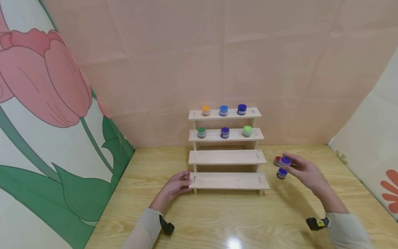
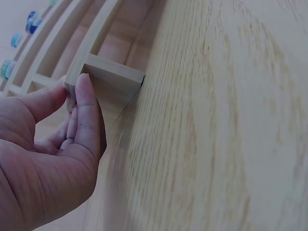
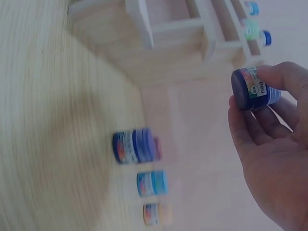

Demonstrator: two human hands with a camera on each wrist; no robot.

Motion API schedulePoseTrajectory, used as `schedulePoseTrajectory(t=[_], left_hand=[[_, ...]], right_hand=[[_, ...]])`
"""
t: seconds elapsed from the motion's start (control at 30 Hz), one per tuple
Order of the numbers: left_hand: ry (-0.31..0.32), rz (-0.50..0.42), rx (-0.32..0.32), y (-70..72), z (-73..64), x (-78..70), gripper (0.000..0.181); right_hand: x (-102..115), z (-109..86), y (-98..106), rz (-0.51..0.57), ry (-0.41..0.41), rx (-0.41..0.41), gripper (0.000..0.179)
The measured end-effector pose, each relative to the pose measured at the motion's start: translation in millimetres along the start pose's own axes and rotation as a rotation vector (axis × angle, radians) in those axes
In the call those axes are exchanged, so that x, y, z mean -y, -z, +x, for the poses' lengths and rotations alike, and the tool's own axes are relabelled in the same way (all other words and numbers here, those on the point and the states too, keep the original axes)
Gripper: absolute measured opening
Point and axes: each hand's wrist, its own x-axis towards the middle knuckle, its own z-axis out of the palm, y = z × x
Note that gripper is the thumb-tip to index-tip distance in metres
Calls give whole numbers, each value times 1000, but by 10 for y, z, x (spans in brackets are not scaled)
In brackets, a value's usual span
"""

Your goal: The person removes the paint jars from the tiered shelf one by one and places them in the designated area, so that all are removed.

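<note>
A purple-lidded paint jar (image 1: 285, 161) is pinched between the thumb and fingers of my right hand (image 1: 306, 173), held above the table to the right of the shelf. Its dark body and label show in the right wrist view, where the jar (image 3: 250, 90) is tilted on its side. My left hand (image 1: 175, 186) pinches the left end of the lowest step of a four-step wooden display rack (image 1: 228, 180); in the left wrist view, thumb and fingers grip the board's corner (image 2: 72, 82). Below the held jar stand a blue-lidded jar (image 1: 282, 173) and a red jar (image 1: 277, 160).
On the top step stand orange (image 1: 206, 110), light blue (image 1: 223, 110) and dark blue (image 1: 242, 109) jars. The second step holds green (image 1: 201, 132), dark purple (image 1: 225, 132) and light green (image 1: 247, 131) jars. A teal jar (image 3: 152, 183) and an orange jar (image 3: 157, 214) stand on the table.
</note>
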Motion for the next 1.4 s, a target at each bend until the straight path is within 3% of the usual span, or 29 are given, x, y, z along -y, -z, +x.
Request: schedulePoseTrajectory(t=[0.43, 0.77, 1.0, 1.4], left_hand=[[-6, -2, 7, 6, 5, 20, 55], [-8, -1, 13, 9, 6, 14, 56], [-6, -9, 5, 8, 3, 7, 55], [-9, -7, 6, 7, 3, 20, 55]], right_hand=[[-460, -78, 160, 40, -34, 5, 59], [-757, -99, 219, 38, -123, 35, 63], [-931, -72, 228, 94, -110, 49, 61], [-1040, 49, 204, -62, -184, 143, 65]])
